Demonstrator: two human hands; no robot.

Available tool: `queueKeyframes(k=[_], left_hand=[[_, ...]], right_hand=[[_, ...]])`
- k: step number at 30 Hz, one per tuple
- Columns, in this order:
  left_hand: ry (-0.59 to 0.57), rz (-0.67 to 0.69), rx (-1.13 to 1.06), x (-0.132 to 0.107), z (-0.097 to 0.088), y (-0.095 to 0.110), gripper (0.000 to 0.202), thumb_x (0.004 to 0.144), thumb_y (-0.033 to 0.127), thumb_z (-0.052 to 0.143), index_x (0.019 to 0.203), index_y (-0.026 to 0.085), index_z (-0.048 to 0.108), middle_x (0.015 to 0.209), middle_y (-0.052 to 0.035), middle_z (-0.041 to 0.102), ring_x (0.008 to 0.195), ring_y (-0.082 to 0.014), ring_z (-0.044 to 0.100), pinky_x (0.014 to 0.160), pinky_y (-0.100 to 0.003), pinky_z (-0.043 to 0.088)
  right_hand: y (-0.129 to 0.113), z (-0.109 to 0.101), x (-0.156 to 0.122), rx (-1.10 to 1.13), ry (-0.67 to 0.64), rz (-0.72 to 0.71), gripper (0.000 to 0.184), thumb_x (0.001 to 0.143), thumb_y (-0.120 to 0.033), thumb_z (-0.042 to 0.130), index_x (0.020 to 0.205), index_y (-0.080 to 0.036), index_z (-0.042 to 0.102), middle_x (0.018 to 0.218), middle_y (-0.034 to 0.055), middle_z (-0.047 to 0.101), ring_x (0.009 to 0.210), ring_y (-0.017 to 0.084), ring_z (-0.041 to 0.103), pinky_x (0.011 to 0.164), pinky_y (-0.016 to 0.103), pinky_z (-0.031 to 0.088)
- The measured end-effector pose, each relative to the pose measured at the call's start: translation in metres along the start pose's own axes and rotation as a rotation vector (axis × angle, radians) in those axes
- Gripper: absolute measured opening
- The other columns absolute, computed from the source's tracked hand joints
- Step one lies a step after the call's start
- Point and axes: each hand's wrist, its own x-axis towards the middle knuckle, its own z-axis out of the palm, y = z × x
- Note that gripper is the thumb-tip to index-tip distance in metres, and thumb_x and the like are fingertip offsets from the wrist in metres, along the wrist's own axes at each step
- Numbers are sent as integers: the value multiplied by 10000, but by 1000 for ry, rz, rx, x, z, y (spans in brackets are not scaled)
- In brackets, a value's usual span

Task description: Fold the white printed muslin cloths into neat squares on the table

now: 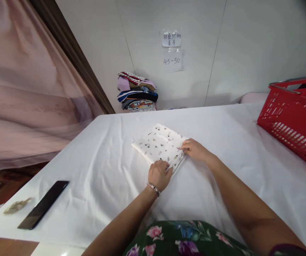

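A white cloth [159, 144] with a small scattered print lies folded into a flat, layered rectangle at the middle of the table. My left hand [159, 175], with a silver bracelet at its wrist, has its fingers closed on the near corner, thumb by the stacked layers. At the right corner my right hand [194, 148] pinches the edge between thumb and fingers. The fold layers show between the two hands. The undersides of the fingers are hidden.
A white sheet [99, 153] with wrinkles covers the table. At the left are a black phone [43, 205] and a small tan bundle [17, 206]. A red basket [296, 121] stands at the right, and folded textiles [137, 91] are stacked by the wall. Pink curtains [30, 89] hang left.
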Motion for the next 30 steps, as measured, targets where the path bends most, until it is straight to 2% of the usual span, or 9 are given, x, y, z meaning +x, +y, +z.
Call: queueKeyframes(k=[7,11,14,17,20,23,26,30], left_hand=[[15,23,24,2,-3,4,85,784,211,527,706,197,557,707,-15,583,721,-167,539,668,-305,367],[59,99,54,-1,-2,4,132,820,210,479,716,193,557,698,-28,576,714,-169,530,666,-310,361],[47,148,87,-3,0,3,145,841,218,463,730,191,552,717,-35,579,733,-175,534,667,-314,360],[2,125,72,-2,1,2,78,821,253,519,782,192,548,756,-27,593,742,-176,546,669,-315,369],[-40,82,54,1,-1,2,92,802,285,556,830,198,548,766,-19,598,739,-176,560,661,-306,376],[-65,38,44,5,-3,4,76,820,254,518,775,202,549,742,-15,596,717,-164,563,639,-284,376],[-67,-4,17,7,-6,6,137,836,243,479,724,201,546,718,-8,596,680,-148,557,608,-265,368],[-21,-4,-19,4,-7,6,155,858,240,446,746,205,547,729,-1,604,650,-134,550,591,-257,361]], right_hand=[[-1,-1,0,-2,-22,30,257,756,-88,518,853,-234,705,918,26,651,942,195,514,853,321,402],[-4,-4,0,-3,-28,21,252,769,-97,497,821,-235,702,911,21,652,933,191,519,836,309,406],[-2,-5,0,10,-34,21,258,766,-100,502,834,-245,705,926,17,652,939,190,518,837,307,406],[2,-3,-1,33,-44,30,284,744,-92,532,897,-258,705,972,16,647,978,198,507,861,316,402],[5,-2,-1,39,-66,25,309,740,-89,540,931,-269,702,1000,13,644,1000,204,503,881,324,395],[4,-2,-1,26,-63,25,293,738,-87,547,910,-261,707,980,19,650,989,204,512,877,321,395],[1,-3,0,17,-47,32,259,745,-91,550,883,-244,709,958,25,654,978,202,516,865,315,397],[-1,-5,1,11,-19,-6,228,760,-98,532,827,-229,706,907,26,658,937,197,522,847,312,399]])
